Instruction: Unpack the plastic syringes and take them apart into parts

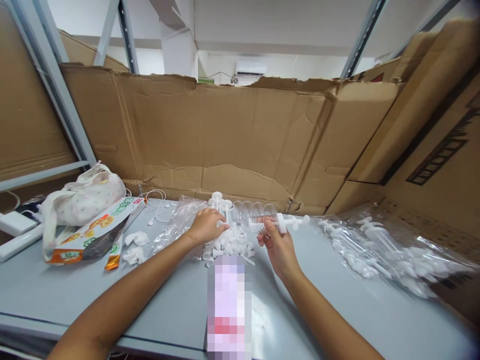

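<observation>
My right hand (279,247) is closed around a clear plastic syringe barrel (258,223) with a white collar; a white plunger (298,221) sticks out of it to the right. The syringe lies roughly level above the table. My left hand (207,227) reaches over a heap of small white nozzles (227,245), thumb and fingers apart, beside white plungers (216,199) standing at the back. Whether its fingertips touch a plunger is hard to make out. Several clear barrels (245,207) stand in a row behind the syringe.
Clear bags of white syringe parts (378,245) lie at the right. A crumpled plastic bag (174,225), tissues (135,247), earphones (159,212), a snack package (99,230) and a cloth bag (84,192) lie left. A blurred-out upright object (228,305) sits in front. Cardboard (225,130) walls the table's back.
</observation>
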`<state>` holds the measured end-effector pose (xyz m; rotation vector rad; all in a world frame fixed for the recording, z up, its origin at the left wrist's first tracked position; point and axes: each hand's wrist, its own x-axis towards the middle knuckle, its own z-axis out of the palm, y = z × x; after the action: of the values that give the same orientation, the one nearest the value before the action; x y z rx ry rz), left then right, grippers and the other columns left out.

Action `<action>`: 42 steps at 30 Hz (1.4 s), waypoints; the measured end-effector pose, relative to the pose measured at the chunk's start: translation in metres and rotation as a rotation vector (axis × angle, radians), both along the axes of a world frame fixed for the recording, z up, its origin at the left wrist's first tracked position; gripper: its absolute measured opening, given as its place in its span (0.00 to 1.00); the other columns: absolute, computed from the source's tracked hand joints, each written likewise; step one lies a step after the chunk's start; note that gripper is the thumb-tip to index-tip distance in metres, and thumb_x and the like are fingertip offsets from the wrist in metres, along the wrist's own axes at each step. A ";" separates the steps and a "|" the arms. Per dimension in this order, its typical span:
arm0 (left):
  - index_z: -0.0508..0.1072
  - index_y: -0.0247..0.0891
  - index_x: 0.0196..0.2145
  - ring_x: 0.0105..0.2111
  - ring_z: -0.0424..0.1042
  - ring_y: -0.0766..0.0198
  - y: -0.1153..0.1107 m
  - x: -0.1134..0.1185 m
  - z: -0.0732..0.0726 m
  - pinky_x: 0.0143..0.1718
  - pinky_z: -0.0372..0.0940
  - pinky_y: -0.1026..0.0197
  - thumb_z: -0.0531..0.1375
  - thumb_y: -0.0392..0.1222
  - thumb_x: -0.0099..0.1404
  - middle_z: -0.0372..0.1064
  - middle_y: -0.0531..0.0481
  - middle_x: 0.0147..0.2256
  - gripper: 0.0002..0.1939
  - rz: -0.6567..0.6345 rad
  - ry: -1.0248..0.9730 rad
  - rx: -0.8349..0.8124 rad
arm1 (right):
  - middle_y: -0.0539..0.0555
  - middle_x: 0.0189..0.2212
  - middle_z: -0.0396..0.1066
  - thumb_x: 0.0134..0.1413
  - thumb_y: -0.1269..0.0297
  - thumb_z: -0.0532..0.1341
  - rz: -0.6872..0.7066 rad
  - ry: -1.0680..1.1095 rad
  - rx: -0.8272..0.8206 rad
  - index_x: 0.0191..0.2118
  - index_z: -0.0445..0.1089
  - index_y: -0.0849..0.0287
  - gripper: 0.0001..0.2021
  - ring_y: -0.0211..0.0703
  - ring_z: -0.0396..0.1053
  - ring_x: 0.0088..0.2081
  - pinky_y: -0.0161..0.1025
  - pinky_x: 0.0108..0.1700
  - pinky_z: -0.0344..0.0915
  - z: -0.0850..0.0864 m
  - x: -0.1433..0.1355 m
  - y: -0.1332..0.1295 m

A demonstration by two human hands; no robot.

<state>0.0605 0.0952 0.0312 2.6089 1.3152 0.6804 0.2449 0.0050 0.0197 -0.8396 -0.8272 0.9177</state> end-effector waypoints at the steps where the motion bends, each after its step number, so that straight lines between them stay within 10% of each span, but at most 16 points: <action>1: 0.76 0.42 0.37 0.48 0.64 0.51 0.000 -0.001 0.000 0.50 0.55 0.48 0.57 0.50 0.60 0.72 0.46 0.42 0.13 0.000 -0.007 -0.002 | 0.48 0.29 0.68 0.43 0.55 0.67 -0.005 -0.003 -0.001 0.34 0.67 0.57 0.14 0.32 0.62 0.21 0.33 0.21 0.58 0.000 0.000 0.000; 7: 0.71 0.40 0.45 0.49 0.65 0.55 -0.020 -0.004 0.010 0.53 0.56 0.51 0.53 0.48 0.64 0.70 0.46 0.46 0.16 -0.039 -0.260 -0.026 | 0.50 0.31 0.72 0.43 0.54 0.66 0.002 -0.055 0.018 0.30 0.70 0.57 0.12 0.40 0.68 0.32 0.36 0.33 0.63 0.003 0.001 -0.002; 16: 0.54 0.42 0.60 0.53 0.63 0.49 -0.068 -0.015 0.022 0.49 0.60 0.50 0.63 0.55 0.55 0.59 0.37 0.56 0.39 -0.625 -0.838 -0.878 | 0.50 0.19 0.68 0.38 0.40 0.64 0.770 -0.200 0.009 0.30 0.70 0.63 0.26 0.34 0.62 0.20 0.32 0.22 0.55 0.002 -0.029 -0.029; 20: 0.61 0.40 0.56 0.49 0.66 0.49 -0.081 -0.019 0.018 0.47 0.61 0.52 0.66 0.52 0.52 0.64 0.37 0.52 0.36 -0.725 -0.897 -0.993 | 0.49 0.16 0.63 0.43 0.34 0.55 0.932 -0.183 -0.016 0.29 0.66 0.63 0.30 0.31 0.56 0.13 0.31 0.15 0.49 -0.002 -0.039 -0.037; 25: 0.70 0.34 0.43 0.46 0.68 0.51 -0.089 -0.018 0.012 0.47 0.60 0.52 0.66 0.52 0.51 0.70 0.40 0.43 0.26 -0.535 -0.921 -0.747 | 0.47 0.17 0.62 0.45 0.40 0.59 0.747 -0.330 0.034 0.35 0.64 0.62 0.26 0.32 0.57 0.16 0.31 0.17 0.52 0.002 -0.041 -0.039; 31: 0.65 0.36 0.49 0.50 0.65 0.52 -0.086 -0.021 0.012 0.50 0.58 0.52 0.64 0.51 0.54 0.66 0.40 0.48 0.28 -0.525 -0.883 -0.698 | 0.47 0.20 0.61 0.46 0.40 0.59 0.619 -0.384 0.017 0.35 0.63 0.60 0.25 0.32 0.57 0.18 0.32 0.19 0.54 0.001 -0.043 -0.037; 42: 0.70 0.37 0.42 0.38 0.67 0.63 -0.075 -0.034 0.062 0.40 0.61 0.61 0.59 0.48 0.61 0.70 0.48 0.38 0.15 -0.346 -0.882 -0.527 | 0.51 0.30 0.64 0.46 0.46 0.61 0.536 -0.512 -0.033 0.37 0.66 0.59 0.21 0.37 0.61 0.27 0.34 0.26 0.59 0.002 -0.027 -0.028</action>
<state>0.0261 0.0203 0.0927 1.6992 0.6265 1.0564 0.2180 -0.0233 0.0221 -0.9136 -1.5351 1.2030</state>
